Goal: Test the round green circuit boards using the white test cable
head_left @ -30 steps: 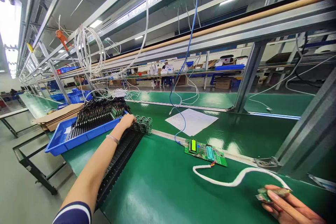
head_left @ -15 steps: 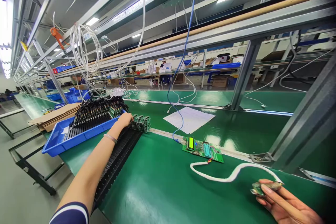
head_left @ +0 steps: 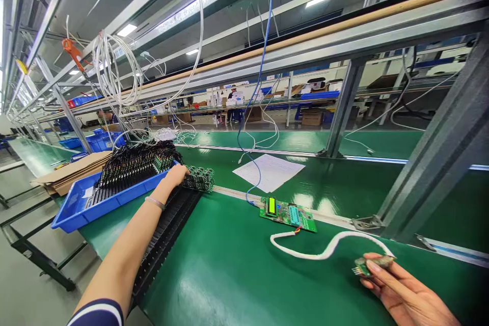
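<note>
My left hand (head_left: pixel 178 174) reaches to the far end of a row of black strips (head_left: pixel 164 239) with small green boards and looped wires (head_left: pixel 201 178). Its fingers are bent down at the boards, and their tips are hidden. My right hand (head_left: pixel 393 285) pinches a small green board with metal pins (head_left: pixel 369 266) at the lower right. A white sleeved cable (head_left: pixel 321 255) runs from that board to a green circuit board (head_left: pixel 289 215) with a lit yellow-green display (head_left: pixel 272 206).
A blue tray (head_left: pixel 114 202) full of black strips stands at the left, beside flat cardboard (head_left: pixel 72 173). A paper sheet (head_left: pixel 268 172) lies behind the circuit board. A metal post (head_left: pixel 431 147) rises at the right.
The whole view has shifted slightly, so things appear further left. Both hands keep nearly the same places relative to the bench and what they touch.
</note>
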`<state>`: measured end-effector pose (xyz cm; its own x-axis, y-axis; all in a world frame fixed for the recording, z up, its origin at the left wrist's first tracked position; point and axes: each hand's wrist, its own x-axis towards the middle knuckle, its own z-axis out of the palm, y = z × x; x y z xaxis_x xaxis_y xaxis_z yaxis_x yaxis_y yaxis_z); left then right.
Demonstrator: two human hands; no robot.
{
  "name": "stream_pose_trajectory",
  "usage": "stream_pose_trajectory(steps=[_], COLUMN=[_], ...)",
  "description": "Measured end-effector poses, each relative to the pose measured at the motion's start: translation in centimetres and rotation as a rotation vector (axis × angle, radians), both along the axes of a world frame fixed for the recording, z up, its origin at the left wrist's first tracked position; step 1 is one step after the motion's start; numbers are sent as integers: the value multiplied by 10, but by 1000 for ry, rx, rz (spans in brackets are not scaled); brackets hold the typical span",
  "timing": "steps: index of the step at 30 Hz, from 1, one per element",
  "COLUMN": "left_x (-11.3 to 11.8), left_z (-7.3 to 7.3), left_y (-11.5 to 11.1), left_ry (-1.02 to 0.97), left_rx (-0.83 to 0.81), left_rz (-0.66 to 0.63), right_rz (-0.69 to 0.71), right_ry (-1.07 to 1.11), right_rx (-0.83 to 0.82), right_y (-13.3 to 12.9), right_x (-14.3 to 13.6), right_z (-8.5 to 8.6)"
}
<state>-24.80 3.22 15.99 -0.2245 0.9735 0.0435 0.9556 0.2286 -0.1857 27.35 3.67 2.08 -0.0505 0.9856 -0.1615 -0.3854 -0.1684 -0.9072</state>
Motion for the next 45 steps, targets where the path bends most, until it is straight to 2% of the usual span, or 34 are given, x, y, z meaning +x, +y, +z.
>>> stream_pose_trajectory(steps=[6,16,29,40,43,45], left_x=[-2,-1,2,15,25,36], left_z=[1,-2,-10,-7,-5,-2], left_y=[0,-2,0,0,-1,-1], left_ry=[40,74,114,152,177,181], left_rx=[-35,-25,91,151,219,275], left_rz=[14,-10,-51,-34,-15,-38], right_rz=[5,10,50,78,96,116], right_ry=[19,24,31,62,-14,-141], right_rx=[-14,-55,-47,41,136,240], right_y=[0,-5,-9,-6,-4,-4], right_x=[1,-2,-3,-2,-4,-8], right_z=[-1,6,9,0,-3,-5])
